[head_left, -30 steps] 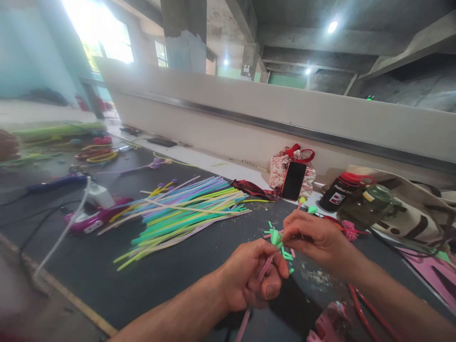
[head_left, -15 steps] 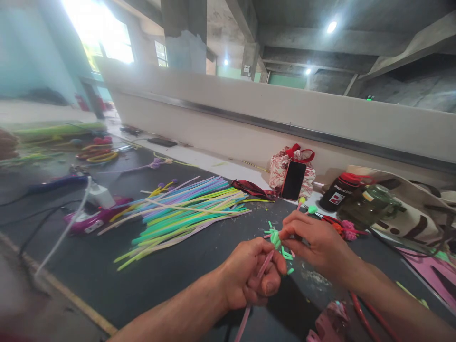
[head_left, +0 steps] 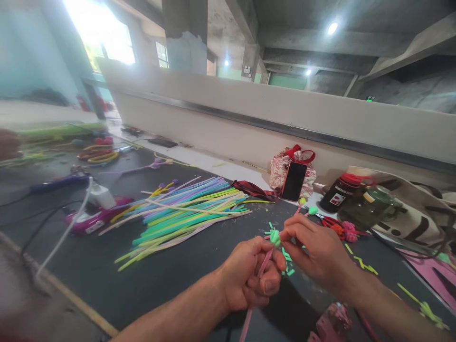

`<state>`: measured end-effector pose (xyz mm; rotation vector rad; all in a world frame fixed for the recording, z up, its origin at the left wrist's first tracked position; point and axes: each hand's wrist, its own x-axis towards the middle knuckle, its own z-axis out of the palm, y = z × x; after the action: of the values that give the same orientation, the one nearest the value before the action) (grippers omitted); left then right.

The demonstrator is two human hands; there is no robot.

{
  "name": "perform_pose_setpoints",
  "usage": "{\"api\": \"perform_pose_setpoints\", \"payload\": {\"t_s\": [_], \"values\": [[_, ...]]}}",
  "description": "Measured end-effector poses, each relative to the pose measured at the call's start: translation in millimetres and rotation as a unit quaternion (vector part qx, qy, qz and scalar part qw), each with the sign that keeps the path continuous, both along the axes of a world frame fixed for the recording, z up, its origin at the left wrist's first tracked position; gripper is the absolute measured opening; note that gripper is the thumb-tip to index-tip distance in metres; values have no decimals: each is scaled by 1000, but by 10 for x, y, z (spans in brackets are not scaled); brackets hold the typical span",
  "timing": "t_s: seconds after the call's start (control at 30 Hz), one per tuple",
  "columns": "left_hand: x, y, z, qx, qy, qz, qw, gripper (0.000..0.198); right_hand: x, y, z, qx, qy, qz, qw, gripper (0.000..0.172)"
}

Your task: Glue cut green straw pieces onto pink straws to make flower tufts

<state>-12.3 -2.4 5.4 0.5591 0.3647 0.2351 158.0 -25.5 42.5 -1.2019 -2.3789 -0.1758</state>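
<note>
My left hand is closed round a pink pipe cleaner, whose lower end hangs below the fist. At the top of this stem sits a small green pipe-cleaner flower head. The fingertips of my right hand are pinched together at the right side of the green head and touch it. Short green cut pieces lie on the dark table just behind and below my hands. Left of my hands is a wide pile of pipe cleaners in green, yellow, blue and purple.
A phone leans on a patterned pouch. To its right stand a black bottle and a green jug. Red-handled pliers lie nearby. A purple glue gun or similar device is at left; a pink tape dispenser is in front.
My right hand has shifted slightly at the green head, its forearm lower, showing more yellow-green scraps to the right. My left hand keeps its grip on the pink stem.
</note>
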Motion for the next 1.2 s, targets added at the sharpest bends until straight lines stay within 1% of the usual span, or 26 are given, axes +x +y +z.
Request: {"api": "perform_pose_setpoints", "payload": {"t_s": [0.1, 0.23, 0.4, 0.57, 0.7, 0.83, 1.2], "values": [[2, -8, -6, 4, 0, 10, 1000, 36, -14, -11, -25, 7, 11, -6, 1000, 4], [8, -3, -26, 9, -11, 3, 1000, 35, -17, -26, -44, 12, 13, -13, 1000, 3], [10, -5, -28, 10, -15, 1, 1000, 35, -21, -32, -35, 16, 5, -23, 1000, 3], [10, -10, -40, 9, -11, 12, 1000, 34, -33, -37, -21, 2, 2, -27, 1000, 4], [11, -2, -57, 15, -20, 5, 1000, 33, -43, -45, -8, -1, -3, -31, 1000, 6], [7, 6, -43, 10, -15, 0, 1000, 34, -54, -49, 3, 1, -6, -36, 999, 7], [11, 14, -52, 14, -16, -1, 1000, 32, -59, -32, -17, 4, -10, -29, 1000, 7]]}}
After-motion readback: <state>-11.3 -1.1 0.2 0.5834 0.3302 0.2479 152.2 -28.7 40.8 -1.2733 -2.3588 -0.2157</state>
